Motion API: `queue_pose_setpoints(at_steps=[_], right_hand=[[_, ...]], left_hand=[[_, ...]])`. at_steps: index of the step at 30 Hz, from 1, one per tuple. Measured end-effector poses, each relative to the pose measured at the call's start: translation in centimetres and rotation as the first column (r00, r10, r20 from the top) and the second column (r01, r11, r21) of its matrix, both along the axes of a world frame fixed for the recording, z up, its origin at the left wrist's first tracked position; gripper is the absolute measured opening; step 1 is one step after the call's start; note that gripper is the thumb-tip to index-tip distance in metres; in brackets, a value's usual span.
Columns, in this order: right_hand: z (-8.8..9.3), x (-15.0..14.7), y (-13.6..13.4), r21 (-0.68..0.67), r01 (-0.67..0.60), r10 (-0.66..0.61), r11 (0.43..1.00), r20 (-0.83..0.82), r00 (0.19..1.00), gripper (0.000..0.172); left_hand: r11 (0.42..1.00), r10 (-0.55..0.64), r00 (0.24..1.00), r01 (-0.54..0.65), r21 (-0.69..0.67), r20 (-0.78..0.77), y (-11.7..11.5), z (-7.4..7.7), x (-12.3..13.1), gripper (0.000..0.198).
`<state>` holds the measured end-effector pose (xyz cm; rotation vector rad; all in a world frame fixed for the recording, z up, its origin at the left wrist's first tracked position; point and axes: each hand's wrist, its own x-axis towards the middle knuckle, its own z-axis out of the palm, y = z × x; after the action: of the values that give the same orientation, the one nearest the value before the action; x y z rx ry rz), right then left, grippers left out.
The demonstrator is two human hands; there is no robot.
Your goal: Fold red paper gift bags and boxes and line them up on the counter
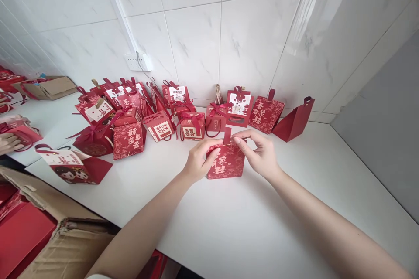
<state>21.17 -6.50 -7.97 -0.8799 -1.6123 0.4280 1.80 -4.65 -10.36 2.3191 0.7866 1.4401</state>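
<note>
A red patterned gift box (231, 163) with pale Chinese lettering stands on the white table in front of me. From its top a red ribbon loop (227, 134) sticks up. My left hand (200, 159) pinches the box's upper left corner, thumb on the front face. At the upper right corner, my right hand (260, 152) has its thumb and forefinger closed at the top edge, close to the ribbon. The fingers of both hands behind the box are partly hidden.
Several finished-looking red gift boxes (191, 125) line the tiled wall. A couple-print box (73, 168) stands left. An open cardboard carton (75, 244) with red contents is at lower left; another carton (49, 87) lies farther back. A co-worker's hand (9, 143) touches a red box at the left edge.
</note>
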Motion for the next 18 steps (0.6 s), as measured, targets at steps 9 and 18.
queue_pose_setpoints(at_steps=[9, 18], right_hand=[[-2.0, -0.2, 0.8, 0.035, -0.06, 0.058, 0.998, 0.065, 0.996, 0.01], [-2.0, -0.1, 0.7, 0.035, -0.058, 0.056, 0.998, 0.075, 0.996, 0.009]], left_hand=[[0.997, 0.046, 0.999, -0.045, 0.069, -0.018, 0.1, 0.1, -0.2, 0.029], [0.993, 0.041, 0.998, -0.036, 0.109, -0.046, 0.1, 0.1, -0.1, 0.028]])
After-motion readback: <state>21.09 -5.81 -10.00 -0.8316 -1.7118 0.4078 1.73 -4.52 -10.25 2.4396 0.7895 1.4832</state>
